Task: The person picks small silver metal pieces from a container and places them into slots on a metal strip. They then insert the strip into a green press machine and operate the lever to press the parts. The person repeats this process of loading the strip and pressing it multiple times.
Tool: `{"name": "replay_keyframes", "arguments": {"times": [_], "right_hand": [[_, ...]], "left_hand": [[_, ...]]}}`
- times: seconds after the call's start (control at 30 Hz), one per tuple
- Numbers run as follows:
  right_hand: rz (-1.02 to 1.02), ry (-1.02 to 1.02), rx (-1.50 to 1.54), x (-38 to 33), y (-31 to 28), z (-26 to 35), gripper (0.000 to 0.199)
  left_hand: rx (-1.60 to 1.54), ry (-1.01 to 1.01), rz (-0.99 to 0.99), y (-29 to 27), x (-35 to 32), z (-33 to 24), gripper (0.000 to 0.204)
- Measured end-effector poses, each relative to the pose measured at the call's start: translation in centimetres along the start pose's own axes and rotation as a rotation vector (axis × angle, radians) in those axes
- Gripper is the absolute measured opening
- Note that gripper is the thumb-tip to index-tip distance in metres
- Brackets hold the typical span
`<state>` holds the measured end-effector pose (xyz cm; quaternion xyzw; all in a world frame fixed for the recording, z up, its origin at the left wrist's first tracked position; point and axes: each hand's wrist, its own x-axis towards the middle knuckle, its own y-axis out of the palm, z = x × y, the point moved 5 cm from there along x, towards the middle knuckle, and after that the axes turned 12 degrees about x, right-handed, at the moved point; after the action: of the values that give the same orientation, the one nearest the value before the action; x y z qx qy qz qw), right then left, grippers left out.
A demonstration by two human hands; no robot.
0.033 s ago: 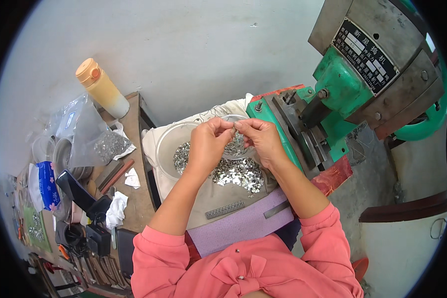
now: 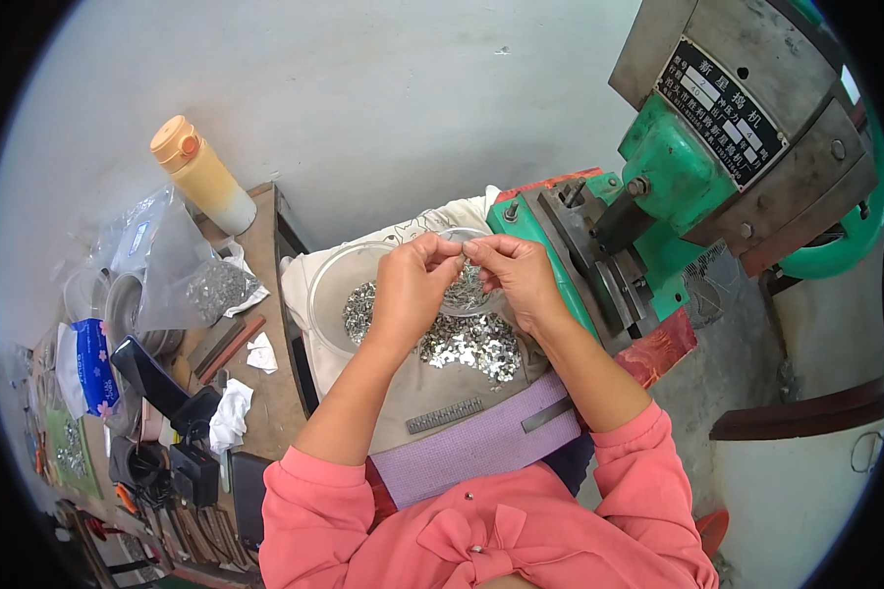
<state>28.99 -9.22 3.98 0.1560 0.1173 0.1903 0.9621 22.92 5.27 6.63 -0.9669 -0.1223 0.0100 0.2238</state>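
My left hand (image 2: 414, 290) and my right hand (image 2: 519, 280) meet fingertip to fingertip above a clear round tub (image 2: 479, 310) of small shiny metal pieces. Both hands are closed in a pinch, and whatever lies between the fingertips is too small to make out. Partly behind my left hand stands a larger clear tub (image 2: 316, 312), also with metal pieces in it. A loose heap of flat silvery metal pieces (image 2: 481, 346) lies on the cloth (image 2: 388, 398) below my hands. Closer to me rests a grey toothed metal strip (image 2: 445, 414).
A green press machine (image 2: 673, 162) stands close at the right. A purple mat (image 2: 462, 456) with a dark metal bar (image 2: 548, 413) lies nearest me. The left bench (image 2: 277, 402) carries a yellow bottle (image 2: 203, 175), plastic bags, a phone (image 2: 149, 376) and tissues (image 2: 230, 416).
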Motion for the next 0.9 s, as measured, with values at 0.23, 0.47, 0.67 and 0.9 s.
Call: {"name": "replay_keyframes", "arguments": {"times": [0.23, 0.47, 0.67, 0.9], "right_hand": [[-0.032, 0.008, -0.003, 0.0, -0.8, 0.1, 0.017], [0.062, 0.038, 0.031, -4.3, -0.6, -0.9, 0.016], [0.22, 0.023, -0.205, -9.4, -0.1, -5.3, 0.011], [0.413, -0.631, -0.923, -11.3, 2.0, -5.6, 0.008]], "left_hand": [[0.182, 0.17, -0.141, -1.0, -2.2, -1.2, 0.024], [0.153, 0.153, -0.14, -3.4, -11.7, -1.8, 0.02], [0.3, 0.057, -0.104, -2.8, -18.0, 2.6, 0.023], [0.572, 0.13, -0.02, -0.3, -18.4, 4.6, 0.034]]}}
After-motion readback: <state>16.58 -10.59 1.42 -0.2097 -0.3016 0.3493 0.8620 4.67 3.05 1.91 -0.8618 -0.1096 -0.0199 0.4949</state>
